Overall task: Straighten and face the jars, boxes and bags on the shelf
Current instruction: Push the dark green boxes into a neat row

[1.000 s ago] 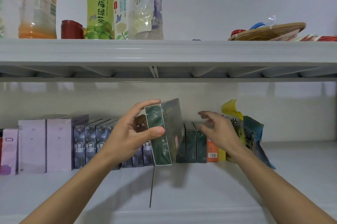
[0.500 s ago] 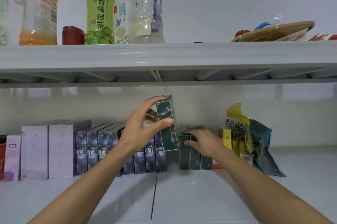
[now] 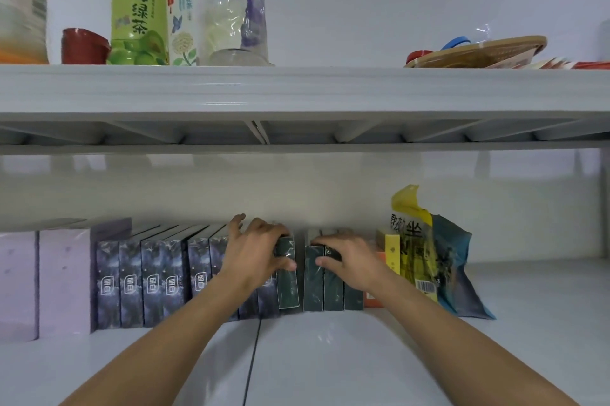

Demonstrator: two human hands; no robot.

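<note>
On the lower shelf point(image 3: 330, 356) I judged the job mostly done: the purple boxes point(image 3: 145, 277) stood spine-out in an even row at left, but the yellow bag point(image 3: 425, 247) at right slumped unfaced. My left hand point(image 3: 254, 257) gripped the dark green box point(image 3: 288, 286), fingers over its top and thumb on its face, with a narrow gap left to the green boxes point(image 3: 325, 286) that my right hand point(image 3: 353, 260) held steady from above. Half a second earlier that box had hung raised and tilted; now its foot was down in the slot, leaning slightly.
</note>
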